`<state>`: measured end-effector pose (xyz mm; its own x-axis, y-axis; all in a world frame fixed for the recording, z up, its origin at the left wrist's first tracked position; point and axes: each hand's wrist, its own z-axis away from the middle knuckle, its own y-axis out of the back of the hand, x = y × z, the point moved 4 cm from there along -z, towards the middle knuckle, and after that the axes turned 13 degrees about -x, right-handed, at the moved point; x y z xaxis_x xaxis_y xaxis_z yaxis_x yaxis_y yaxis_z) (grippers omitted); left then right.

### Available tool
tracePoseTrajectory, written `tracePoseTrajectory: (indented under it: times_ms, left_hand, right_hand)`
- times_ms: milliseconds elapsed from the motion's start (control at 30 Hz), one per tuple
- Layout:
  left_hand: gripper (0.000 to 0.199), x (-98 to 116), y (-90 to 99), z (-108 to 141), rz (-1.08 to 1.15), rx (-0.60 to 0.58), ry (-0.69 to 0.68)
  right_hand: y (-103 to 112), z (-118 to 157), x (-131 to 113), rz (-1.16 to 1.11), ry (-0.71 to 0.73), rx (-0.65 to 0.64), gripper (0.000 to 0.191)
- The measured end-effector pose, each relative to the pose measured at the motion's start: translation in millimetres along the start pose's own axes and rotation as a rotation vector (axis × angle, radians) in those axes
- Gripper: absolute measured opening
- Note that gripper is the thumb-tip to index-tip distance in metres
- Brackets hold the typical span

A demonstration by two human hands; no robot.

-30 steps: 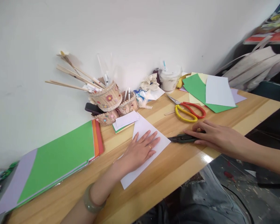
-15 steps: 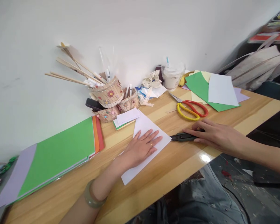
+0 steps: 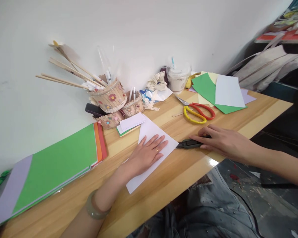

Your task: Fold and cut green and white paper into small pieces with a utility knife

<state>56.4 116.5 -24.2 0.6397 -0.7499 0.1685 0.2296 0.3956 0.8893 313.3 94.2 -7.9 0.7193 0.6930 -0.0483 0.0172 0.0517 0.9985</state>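
My left hand lies flat with its fingers spread on a white folded paper on the wooden table. A ring and a pale bangle are on that hand and wrist. My right hand grips a dark utility knife, its fingers wrapped round the handle. The knife's front end meets the paper's right corner; whether the blade is inside the fold cannot be made out. Scissors with one red and one yellow handle lie beyond the knife.
Coloured sheets lie at the left. Decorated pots with sticks and pens stand by the wall, beside small paper strips, lace bows and a lidded cup. More papers rest at the back right.
The whole view has shifted, so everything appears slightly further left. Both hands keep nearly the same place relative to the paper and the knife.
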Motion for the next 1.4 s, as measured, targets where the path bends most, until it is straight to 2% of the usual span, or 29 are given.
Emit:
tracePoseTrajectory:
  times_ms: [667,1033,1400]
  left_hand:
    - [0.048,1,1.2,0,-0.015,0.011,-0.002]
    - [0.051,0,1.5,2,0.03,0.057,-0.019]
    - [0.051,0,2.1,2,0.032,0.048,-0.01]
  right_hand:
    - [-3,-2,-8,-0.012,-0.001,-0.005,0.044]
    - [-1,-6,-21,-0.032,0.024,0.005,0.042]
    - [1,-14,-37,-0.005,0.069,0.04,0.043]
